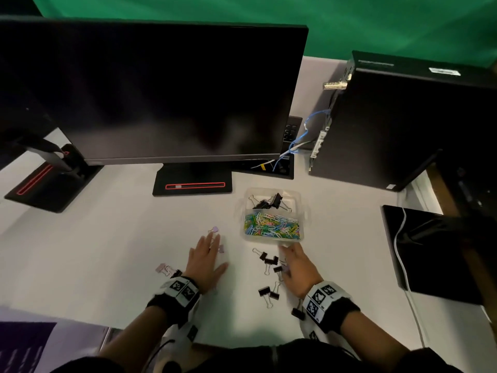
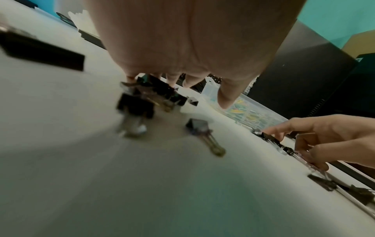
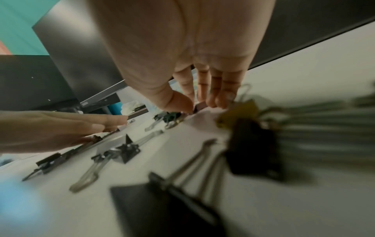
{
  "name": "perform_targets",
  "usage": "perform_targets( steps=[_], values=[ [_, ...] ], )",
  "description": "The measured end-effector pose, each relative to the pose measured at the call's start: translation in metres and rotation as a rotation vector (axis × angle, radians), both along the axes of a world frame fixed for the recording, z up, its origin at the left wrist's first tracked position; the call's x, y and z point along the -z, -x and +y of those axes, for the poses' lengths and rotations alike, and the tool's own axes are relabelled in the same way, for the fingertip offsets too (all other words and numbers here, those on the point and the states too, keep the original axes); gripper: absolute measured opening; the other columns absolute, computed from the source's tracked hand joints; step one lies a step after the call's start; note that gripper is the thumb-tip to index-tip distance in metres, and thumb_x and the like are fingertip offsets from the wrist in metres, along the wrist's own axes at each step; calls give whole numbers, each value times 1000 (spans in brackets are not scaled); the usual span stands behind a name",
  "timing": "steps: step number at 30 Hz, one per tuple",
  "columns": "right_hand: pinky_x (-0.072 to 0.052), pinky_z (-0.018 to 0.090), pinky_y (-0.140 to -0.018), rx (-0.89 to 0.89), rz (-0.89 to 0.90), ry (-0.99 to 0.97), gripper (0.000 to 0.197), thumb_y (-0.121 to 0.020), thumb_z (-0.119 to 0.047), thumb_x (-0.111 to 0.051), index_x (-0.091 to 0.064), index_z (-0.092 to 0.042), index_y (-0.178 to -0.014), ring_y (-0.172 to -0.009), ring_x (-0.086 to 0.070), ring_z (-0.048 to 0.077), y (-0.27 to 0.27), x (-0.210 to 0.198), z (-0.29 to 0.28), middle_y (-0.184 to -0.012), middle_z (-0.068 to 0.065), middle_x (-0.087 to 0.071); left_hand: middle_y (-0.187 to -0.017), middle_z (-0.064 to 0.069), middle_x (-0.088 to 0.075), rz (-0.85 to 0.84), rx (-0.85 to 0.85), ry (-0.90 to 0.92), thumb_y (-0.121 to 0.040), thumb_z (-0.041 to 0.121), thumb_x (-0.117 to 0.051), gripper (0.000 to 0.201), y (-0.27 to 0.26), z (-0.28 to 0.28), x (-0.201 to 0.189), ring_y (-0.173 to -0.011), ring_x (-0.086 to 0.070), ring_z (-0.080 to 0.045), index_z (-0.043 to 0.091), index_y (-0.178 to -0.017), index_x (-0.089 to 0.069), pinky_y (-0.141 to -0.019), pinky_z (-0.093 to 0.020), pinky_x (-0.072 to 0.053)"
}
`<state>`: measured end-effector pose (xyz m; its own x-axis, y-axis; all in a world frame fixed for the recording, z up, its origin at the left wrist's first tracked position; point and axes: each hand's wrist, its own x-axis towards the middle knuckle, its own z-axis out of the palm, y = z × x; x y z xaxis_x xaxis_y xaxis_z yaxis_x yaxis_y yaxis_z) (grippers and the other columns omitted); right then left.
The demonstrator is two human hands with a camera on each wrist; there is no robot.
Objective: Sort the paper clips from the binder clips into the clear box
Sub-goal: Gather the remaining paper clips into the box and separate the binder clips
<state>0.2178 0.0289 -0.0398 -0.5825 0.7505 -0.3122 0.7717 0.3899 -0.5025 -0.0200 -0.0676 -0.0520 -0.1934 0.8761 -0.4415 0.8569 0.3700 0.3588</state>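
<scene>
The clear box (image 1: 301, 211) stands mid-table; coloured paper clips (image 1: 271, 225) fill its near compartment and black binder clips (image 1: 269, 201) lie in the far one. My left hand (image 1: 215, 251) lies flat on the table, fingers straight, between lilac binder clips (image 1: 215, 229) and another lilac pair (image 1: 164, 268). My right hand (image 1: 285, 261) is just in front of the box, above scattered black binder clips (image 1: 267, 259). In the right wrist view its thumb and fingers (image 3: 213, 99) pinch a small binder clip (image 3: 199, 106) on the table. More black clips (image 1: 269, 292) lie near that wrist.
A dark monitor (image 1: 161, 90) on a black stand base (image 1: 192, 184) fills the back. A second stand (image 1: 51, 181) is at the left, a black computer tower (image 1: 403, 125) with blue cables (image 1: 301, 138) at the right. A black pad (image 1: 430, 251) with a white cable lies beside my right arm.
</scene>
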Motion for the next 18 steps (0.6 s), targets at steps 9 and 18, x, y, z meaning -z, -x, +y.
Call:
perform_targets(
  steps=[9,18],
  values=[
    [-37,16,-84,-169,108,101,40,-88,-11,-51,-53,-23,-125,-83,-47,4,5,-13,-3,-113,1,-45,-158,9,2,5,207,-22,-90,53,-32,66,-23,1,-12,-146,10,-20,30,-147,-11,-115,-54,5],
    [-42,33,-102,-119,-300,188,123,-35,-62,-78,-19,-38,-140,-120,-42,22,-88,-44,7,-132,-3,-18,-145,-5,-25,80,-256,-55,-52,61,-77,104,75,-55,-36,-132,-29,-30,36,-138,-24,-106,-52,-34]
  ],
)
